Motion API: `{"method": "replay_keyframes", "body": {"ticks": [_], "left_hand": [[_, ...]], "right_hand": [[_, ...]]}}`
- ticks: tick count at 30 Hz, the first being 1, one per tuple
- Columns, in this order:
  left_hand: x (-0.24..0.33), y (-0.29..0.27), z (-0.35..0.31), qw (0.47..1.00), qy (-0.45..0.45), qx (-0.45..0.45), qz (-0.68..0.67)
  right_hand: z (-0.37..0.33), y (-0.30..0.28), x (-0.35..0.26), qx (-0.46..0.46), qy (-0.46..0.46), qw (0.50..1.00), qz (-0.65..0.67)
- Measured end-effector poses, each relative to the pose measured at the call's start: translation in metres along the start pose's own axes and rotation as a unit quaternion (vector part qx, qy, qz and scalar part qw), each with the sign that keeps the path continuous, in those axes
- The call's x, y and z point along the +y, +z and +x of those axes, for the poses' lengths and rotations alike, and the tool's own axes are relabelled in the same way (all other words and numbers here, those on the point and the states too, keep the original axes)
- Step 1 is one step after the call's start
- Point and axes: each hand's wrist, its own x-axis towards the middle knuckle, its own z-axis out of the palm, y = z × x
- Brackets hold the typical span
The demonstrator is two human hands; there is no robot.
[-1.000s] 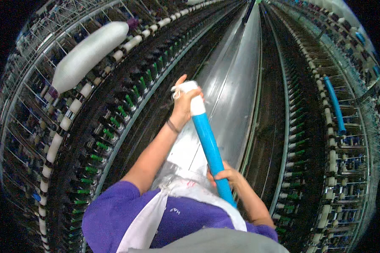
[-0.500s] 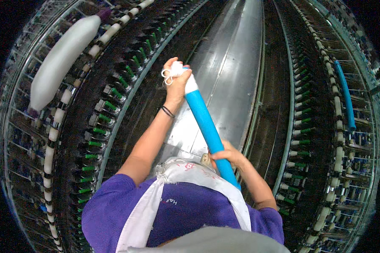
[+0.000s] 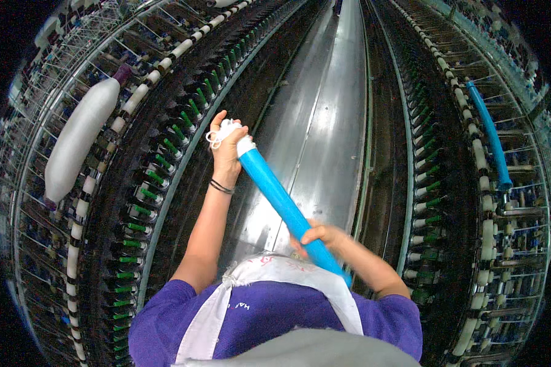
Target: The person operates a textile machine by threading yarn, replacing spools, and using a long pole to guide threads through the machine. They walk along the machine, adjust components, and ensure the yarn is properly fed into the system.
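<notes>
Head view, looking down an aisle between two long spinning frames. Far left: a full white roving bobbin (image 3: 79, 144) hangs tilted on the upper creel, a row of white-wound spools (image 3: 134, 101) running along the rail beside it. Below that, a rank of green-tipped spindles (image 3: 159, 162) on the left frame.

Left hand (image 3: 226, 150) raised over the aisle, fingers pressed together around a tuft of white fibre (image 3: 221, 131) at the top end of the blue tube (image 3: 281, 205). A dark band sits on that wrist. Compared with half a second ago, the hand sits at much the same place on the tube end, and the tuft looks bunched tighter under the fingers; a second ago the hand was higher and the tube steeper. My reading: the fibre is being gathered off the white tip of the tube rather than the tube being moved anywhere.

Blue tube runs diagonally from the left hand down toward the person's chest, above the shiny grey floor (image 3: 324, 140). Right hand (image 3: 315, 235) grips its lower part, fingers wrapped round it, as in both earlier pictures; it acts as the steady hold. A white apron strap (image 3: 275, 272) crosses the purple shirt just below.

Right: another rank of green-tipped spindles on the right frame, and a second blue tube (image 3: 487, 134) resting high on that frame's creel, well apart from both hands.
</notes>
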Motion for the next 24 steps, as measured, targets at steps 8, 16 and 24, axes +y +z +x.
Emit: {"method": "replay_keyframes", "body": {"ticks": [8,16,24], "left_hand": [[-0.014,0.007,-0.01,0.995,0.049,0.016,0.087],[-0.026,0.002,-0.014,0.984,0.121,-0.011,0.131],[-0.022,-0.006,-0.021,0.995,0.094,-0.017,0.042]], "right_hand": [[-0.014,-0.003,-0.011,0.241,0.003,0.893,-0.38],[-0.022,-0.016,-0.008,0.327,-0.114,0.778,-0.524],[-0.018,-0.019,-0.009,0.298,-0.085,0.775,-0.551]]}}
